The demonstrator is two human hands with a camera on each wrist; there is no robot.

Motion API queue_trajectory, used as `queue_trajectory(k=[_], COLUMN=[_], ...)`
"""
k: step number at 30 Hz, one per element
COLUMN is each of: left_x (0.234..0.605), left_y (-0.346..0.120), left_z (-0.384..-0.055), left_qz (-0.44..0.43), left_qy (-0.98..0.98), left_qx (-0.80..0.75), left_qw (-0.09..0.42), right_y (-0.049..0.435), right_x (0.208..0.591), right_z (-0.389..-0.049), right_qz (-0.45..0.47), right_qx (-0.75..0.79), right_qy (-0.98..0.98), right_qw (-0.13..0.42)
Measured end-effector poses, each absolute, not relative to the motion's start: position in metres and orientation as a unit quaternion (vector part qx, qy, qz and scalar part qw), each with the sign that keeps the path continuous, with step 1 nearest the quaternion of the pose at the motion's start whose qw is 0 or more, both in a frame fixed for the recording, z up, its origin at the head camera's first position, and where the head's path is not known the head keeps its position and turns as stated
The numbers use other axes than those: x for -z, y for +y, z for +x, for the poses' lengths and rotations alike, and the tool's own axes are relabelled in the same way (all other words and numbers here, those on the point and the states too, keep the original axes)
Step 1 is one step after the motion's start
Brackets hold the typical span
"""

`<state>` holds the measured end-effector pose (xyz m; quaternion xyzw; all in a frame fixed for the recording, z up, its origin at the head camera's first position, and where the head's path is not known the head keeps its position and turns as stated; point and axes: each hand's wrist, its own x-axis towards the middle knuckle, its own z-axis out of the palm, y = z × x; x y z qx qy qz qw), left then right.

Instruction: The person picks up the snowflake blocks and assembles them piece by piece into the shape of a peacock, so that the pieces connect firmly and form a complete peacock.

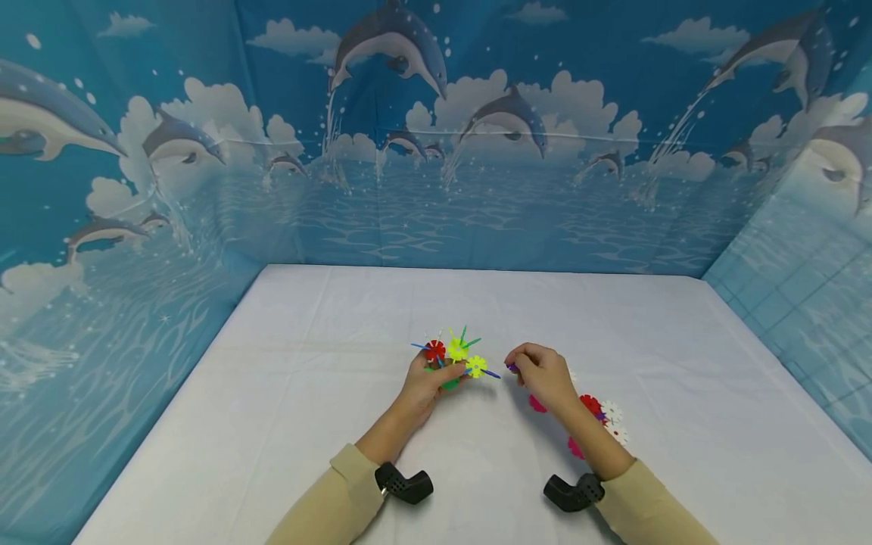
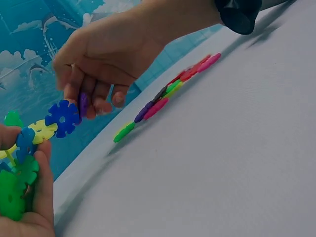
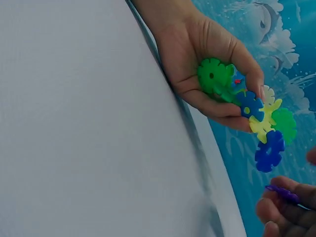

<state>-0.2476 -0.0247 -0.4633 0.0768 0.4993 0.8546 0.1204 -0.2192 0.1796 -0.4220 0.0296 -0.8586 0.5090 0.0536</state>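
In the head view my left hand (image 1: 424,387) grips a joined cluster of flower-shaped interlocking discs, among them a red disc (image 1: 434,350) and a yellow disc (image 1: 476,367). Green discs (image 3: 212,76) lie against its palm in the right wrist view. A dark blue disc (image 2: 62,119) sticks out from the cluster's end, toward the other hand. Between thumb and fingers, my right hand (image 1: 543,376) pinches a purple disc (image 3: 282,194). That disc is held close beside the dark blue one, and the two overlap slightly in the left wrist view.
Loose discs lie on the white table (image 1: 327,325) under and around the right forearm, including a red disc (image 1: 589,405), a white disc (image 1: 611,411) and a pink disc (image 1: 538,404). A dolphin-print curtain (image 1: 436,212) borders the table's back and sides.
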Motion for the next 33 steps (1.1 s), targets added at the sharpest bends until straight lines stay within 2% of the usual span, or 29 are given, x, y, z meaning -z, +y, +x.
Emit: queue_trajectory(k=[4,8,17,28,33], left_x=[0.465,0.466,0.463,0.464,0.463], left_y=[-0.025,-0.025,-0.024,-0.026,-0.028], left_z=[-0.249,-0.248,-0.244,-0.247,-0.247], left_qz=[0.073,0.092,0.163,0.137,0.151], left_qy=[0.494,0.502,0.519,0.518,0.512], left_qx=[-0.858,-0.85,-0.823,-0.831,-0.829], left_qw=[0.121,0.131,0.161,0.151,0.165], right_y=[0.176,0.172,0.17,0.18,0.186], right_x=[0.427,0.433,0.438,0.432,0.433], right_z=[-0.218,-0.218,-0.218,-0.221,-0.224], right_qz=[0.089,0.126,0.112,0.086,0.149], right_qx=[-0.465,-0.5,-0.589,-0.596,-0.556], right_qy=[-0.88,-0.857,-0.8,-0.797,-0.817], right_qw=[0.038,0.011,0.011,0.037,0.006])
